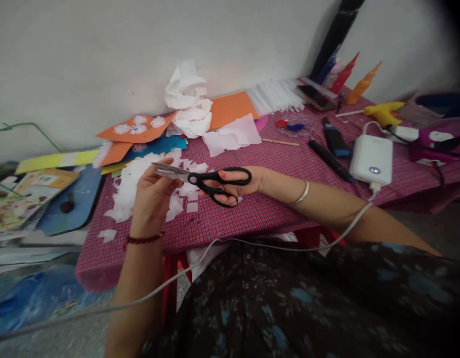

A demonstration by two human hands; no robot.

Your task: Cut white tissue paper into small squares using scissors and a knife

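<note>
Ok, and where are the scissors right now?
Just left of centre in the head view, the scissors are over the checked cloth, handles in the right hand, blades by the left hand.

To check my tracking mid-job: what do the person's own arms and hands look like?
Both forearms are bare of sleeves, and neither hand is gloved. Behind the left hand sits a dark red, apparently beaded bracelet; behind the right hand, a silver-coloured bangle. The right thumbnail looks painted red. A pale cable crosses both arms.

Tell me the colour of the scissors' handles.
The scissors' handles are black, seen in the head view.
</note>
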